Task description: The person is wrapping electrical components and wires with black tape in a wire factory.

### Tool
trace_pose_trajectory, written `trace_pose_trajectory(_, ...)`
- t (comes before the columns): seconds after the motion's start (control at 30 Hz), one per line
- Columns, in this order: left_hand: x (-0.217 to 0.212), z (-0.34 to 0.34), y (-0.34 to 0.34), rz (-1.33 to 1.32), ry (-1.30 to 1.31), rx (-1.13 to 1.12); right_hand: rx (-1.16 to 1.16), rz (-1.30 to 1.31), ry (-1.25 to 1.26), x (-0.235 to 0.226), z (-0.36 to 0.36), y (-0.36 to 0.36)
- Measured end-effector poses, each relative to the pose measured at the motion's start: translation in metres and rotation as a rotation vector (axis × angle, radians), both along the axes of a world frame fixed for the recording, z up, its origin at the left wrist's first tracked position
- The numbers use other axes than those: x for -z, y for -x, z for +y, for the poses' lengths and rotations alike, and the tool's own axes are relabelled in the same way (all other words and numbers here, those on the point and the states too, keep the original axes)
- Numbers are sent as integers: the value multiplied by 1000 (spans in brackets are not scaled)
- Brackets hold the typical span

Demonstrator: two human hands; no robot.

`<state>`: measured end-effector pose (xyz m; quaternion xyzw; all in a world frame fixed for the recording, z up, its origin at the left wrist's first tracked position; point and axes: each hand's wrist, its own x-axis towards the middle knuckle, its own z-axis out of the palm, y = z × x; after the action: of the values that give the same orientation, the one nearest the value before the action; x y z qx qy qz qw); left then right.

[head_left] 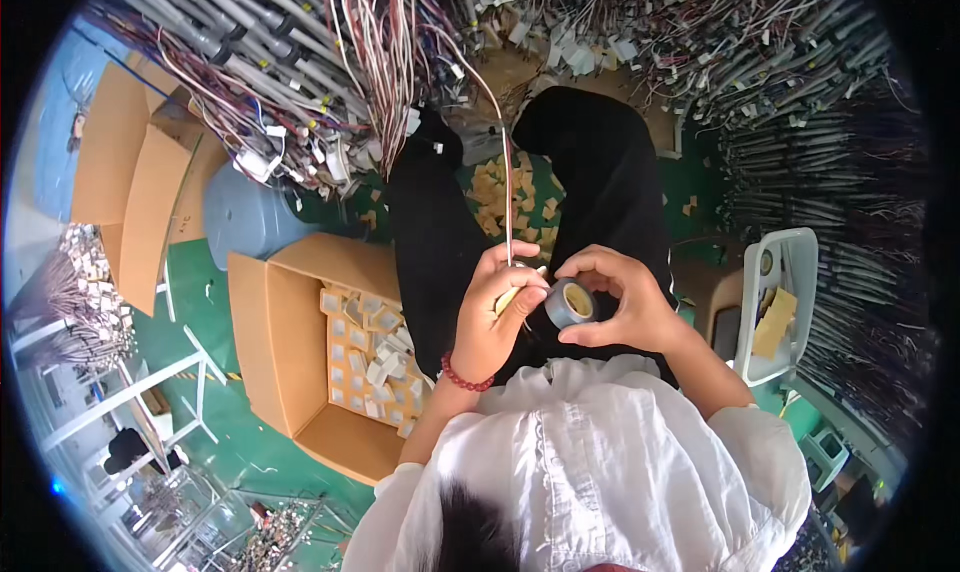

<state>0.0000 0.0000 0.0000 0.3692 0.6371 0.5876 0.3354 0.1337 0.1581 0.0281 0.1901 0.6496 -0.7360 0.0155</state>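
My left hand (492, 307) pinches the end of a thin wire bundle (509, 197) between thumb and fingers. The wires are white and dark reddish, and they arch up to a thick hanging bunch of wires (375, 42). A small yellowish piece (507, 299) shows at the left fingers; its kind is unclear. My right hand (635, 302) is curled around a roll of grey tape (572, 304) with a yellowish core. The roll is close beside the left fingertips, above my lap. Whether tape touches the wires is too small to make out.
An open cardboard box (290, 352) with white connectors and yellowish pieces stands to the left. Beyond it are a blue stool (245, 212) and another carton (135, 182). Wire harnesses (800, 172) crowd the far side and right. A white bin (752, 312) stands at right.
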Motion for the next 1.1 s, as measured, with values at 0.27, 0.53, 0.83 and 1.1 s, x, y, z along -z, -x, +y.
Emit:
trace_pose_trajectory(0.27,22,-23,25,-373,-216,115,-8,33,450,12,6,16)
trace_pose_trajectory(0.53,-6,-17,32,-398,-143,269,-260,-3,504,19,12,52)
trace_pose_trajectory(0.83,-19,-11,40,-570,-89,383,-437,76,384,2,25,60)
trace_pose_trajectory(1.1,-21,-12,55,-515,28,423,-622,157,291,2,26,64)
